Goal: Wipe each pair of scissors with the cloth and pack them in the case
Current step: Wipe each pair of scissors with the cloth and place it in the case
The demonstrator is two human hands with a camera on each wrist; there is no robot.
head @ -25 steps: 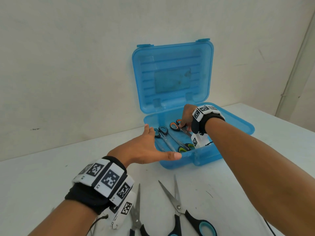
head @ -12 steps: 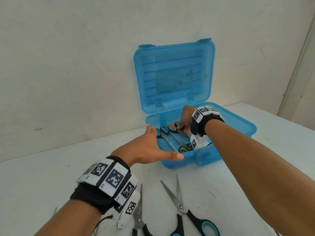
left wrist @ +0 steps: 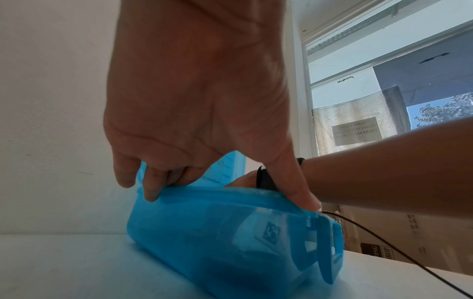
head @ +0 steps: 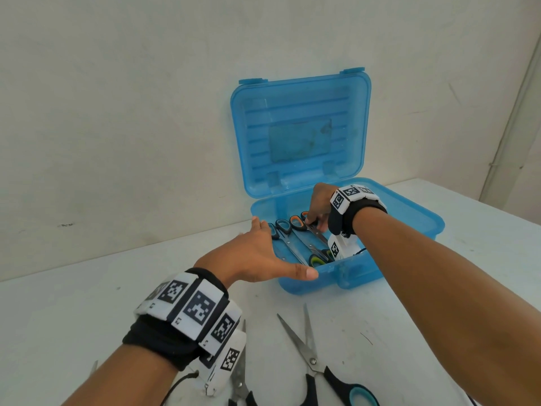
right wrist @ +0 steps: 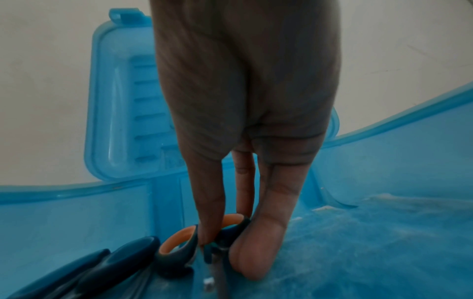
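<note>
The right hand [head: 319, 208] pinches the orange-handled scissors [right wrist: 194, 248] inside the blue case [head: 409, 213]. The left hand [head: 257, 256] rests its fingers, apparently relaxed, on the case's left rim.

Bare forearms; each wrist wears a black band [head: 164, 341] carrying white blocks [head: 348, 194] printed with black square codes.

window notice [left wrist: 356, 131], seen mirrored: "berkepen", "dilara"; carton [left wrist: 379, 251]: "rop".

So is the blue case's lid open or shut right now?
Open: the lid stands upright behind the case, with the right hand reaching inside.
</note>
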